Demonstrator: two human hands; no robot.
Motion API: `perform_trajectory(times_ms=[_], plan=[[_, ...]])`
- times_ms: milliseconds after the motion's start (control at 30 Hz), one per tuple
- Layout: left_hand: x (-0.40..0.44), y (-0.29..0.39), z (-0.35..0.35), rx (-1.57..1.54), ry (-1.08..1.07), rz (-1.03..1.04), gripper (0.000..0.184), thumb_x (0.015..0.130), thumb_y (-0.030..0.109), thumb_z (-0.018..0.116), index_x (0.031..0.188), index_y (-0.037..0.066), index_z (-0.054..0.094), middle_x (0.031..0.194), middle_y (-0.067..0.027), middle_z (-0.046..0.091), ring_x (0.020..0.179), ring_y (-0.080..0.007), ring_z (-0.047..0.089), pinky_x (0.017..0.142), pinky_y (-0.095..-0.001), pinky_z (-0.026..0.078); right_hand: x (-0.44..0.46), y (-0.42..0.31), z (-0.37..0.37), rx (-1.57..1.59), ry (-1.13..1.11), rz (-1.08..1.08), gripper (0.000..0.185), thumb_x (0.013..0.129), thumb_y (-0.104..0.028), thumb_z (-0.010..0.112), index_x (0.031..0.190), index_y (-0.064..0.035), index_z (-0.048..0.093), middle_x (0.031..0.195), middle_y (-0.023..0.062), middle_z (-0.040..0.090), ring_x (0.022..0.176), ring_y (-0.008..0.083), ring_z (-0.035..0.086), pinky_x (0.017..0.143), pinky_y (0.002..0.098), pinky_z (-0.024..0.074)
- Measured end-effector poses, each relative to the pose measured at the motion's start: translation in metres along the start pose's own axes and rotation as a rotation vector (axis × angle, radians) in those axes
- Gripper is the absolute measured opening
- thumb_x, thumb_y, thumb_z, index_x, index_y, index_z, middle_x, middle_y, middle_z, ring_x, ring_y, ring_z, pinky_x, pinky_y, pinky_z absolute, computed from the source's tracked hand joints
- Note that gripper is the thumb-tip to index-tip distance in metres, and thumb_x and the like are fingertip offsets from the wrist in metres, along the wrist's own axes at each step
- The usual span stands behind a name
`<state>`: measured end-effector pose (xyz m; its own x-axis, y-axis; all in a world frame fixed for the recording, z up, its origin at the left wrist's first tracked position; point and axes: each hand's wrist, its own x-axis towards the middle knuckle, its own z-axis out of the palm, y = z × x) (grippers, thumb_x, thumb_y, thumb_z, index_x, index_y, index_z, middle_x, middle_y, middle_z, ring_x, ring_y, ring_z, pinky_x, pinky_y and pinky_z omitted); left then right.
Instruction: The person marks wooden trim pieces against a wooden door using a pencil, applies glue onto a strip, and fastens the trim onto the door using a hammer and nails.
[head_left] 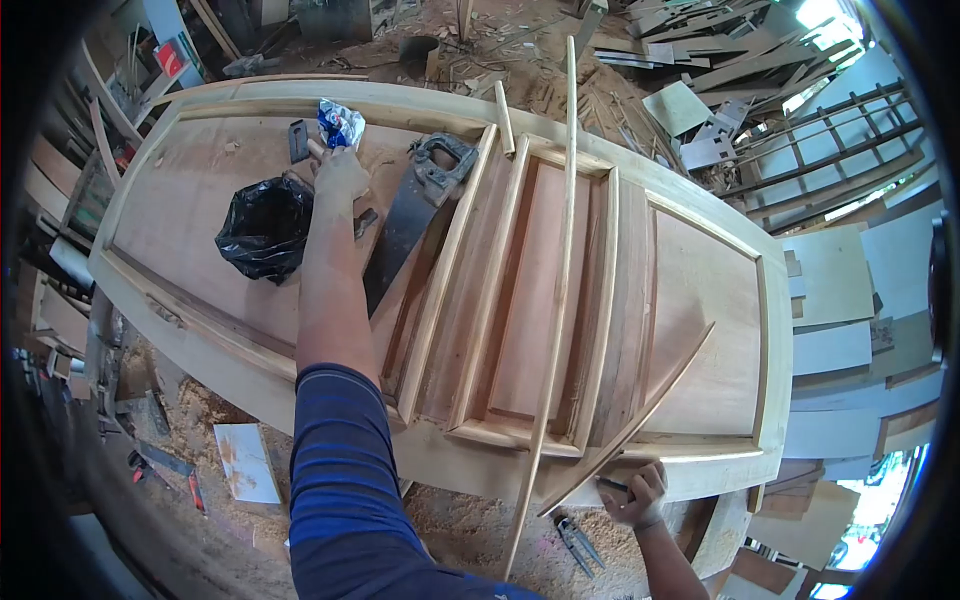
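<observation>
My left hand (340, 172) reaches over the large wooden panelled door (430, 438), right at a crumpled blue-and-white packet (341, 124). Its fingers look stretched out to the left, though they are small and partly hidden. Beside that hand sit a black plastic-lined container (262, 228) and a small dark block (298, 141). A handsaw (400, 225) with a grey handle lies just right of my forearm. At the door's near edge, my right hand (637, 496) is closed round a short dark handle (613, 486); what it belongs to is hidden.
A long thin wooden strip (566, 250) crosses the door, and a shorter strip (640, 415) slants near my right hand. Pliers (578, 545) lie below the near edge, amid sawdust. Scrap boards (835, 280) are at the right. A white board (246, 462) lies lower left.
</observation>
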<state>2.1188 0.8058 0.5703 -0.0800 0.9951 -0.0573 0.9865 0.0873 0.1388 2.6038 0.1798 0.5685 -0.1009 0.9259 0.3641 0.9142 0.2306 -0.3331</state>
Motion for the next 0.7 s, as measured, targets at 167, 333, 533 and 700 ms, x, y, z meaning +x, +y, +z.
perform_trajectory(times_ms=[167,333,533,700], plan=[[-0.002,-0.013,0.011,0.004,0.114,0.192,0.045,0.097,0.032,0.069,0.134,0.009,0.075,0.142,-0.0178,0.07,0.14,-0.0359,0.06,0.121,-0.0555,0.041,0.004,-0.003,0.003,0.017,0.035,-0.001,0.059,0.082,-0.052,0.086,0.068,-0.0127,0.044,0.074,0.01,0.047,0.068,0.0335,0.049,0.062,0.0478,0.0435],[-0.067,0.008,-0.02,-0.133,-0.032,0.401,0.033,0.094,0.027,0.072,0.122,0.012,0.082,0.122,-0.0182,0.078,0.116,-0.0371,0.073,0.105,-0.046,0.056,0.007,-0.004,0.003,0.012,0.056,-0.02,0.061,0.084,-0.055,0.084,0.066,-0.0123,0.043,0.072,0.0106,0.046,0.067,0.033,0.048,0.062,0.0475,0.0416],[-0.085,-0.011,-0.012,-0.349,0.196,0.448,0.028,0.094,0.015,0.067,0.116,0.017,0.084,0.11,-0.0215,0.079,0.106,-0.0405,0.076,0.099,-0.0465,0.059,0.0,-0.001,0.006,0.012,0.067,-0.006,0.063,0.083,-0.055,0.084,0.064,-0.0117,0.042,0.073,0.0112,0.046,0.068,0.0334,0.048,0.063,0.0476,0.0421],[-0.086,-0.024,-0.005,0.177,0.453,0.499,0.054,0.101,0.013,0.062,0.153,0.026,0.056,0.162,-0.0041,0.055,0.141,-0.0273,0.06,0.113,-0.0536,0.05,0.004,-0.005,0.003,0.01,0.056,-0.018,0.061,0.081,-0.052,0.085,0.064,-0.0117,0.041,0.073,0.0114,0.045,0.07,0.0339,0.049,0.065,0.0481,0.0426]])
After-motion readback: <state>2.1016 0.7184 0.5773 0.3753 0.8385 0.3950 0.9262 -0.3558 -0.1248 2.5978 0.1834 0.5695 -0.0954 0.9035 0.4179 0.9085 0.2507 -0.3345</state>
